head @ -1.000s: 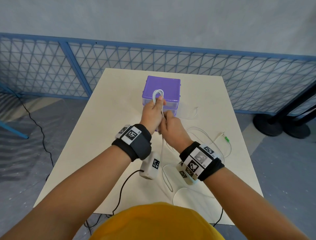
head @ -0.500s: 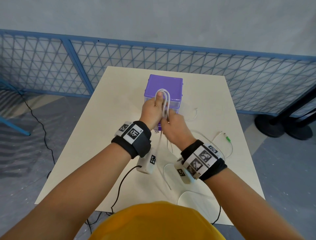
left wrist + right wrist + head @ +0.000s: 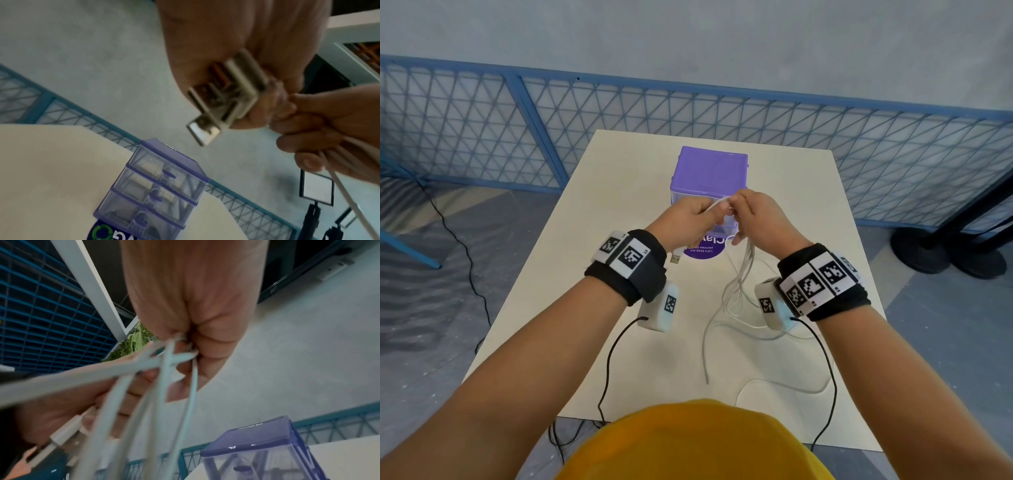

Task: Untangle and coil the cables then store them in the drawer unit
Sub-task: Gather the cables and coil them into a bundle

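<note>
Cream desk (image 3: 592, 274) stands before a blue mesh fence (image 3: 619, 113) and a pale grey wall; grey floor on both sides. Purple drawer unit (image 3: 710, 169), three clear drawers, sits mid-desk toward the far edge, a round purple sticker (image 3: 705, 251) on the desk at its near side. Both hands are raised together just in front of the unit. Left hand (image 3: 685, 219) is curled round the white cable (image 3: 739, 284), its USB plug (image 3: 216, 100) sticking out below the palm. Right hand (image 3: 760, 219) pinches the gathered loops at the top; the loops hang down to the desk, with slack trailing toward the near edge.
</note>
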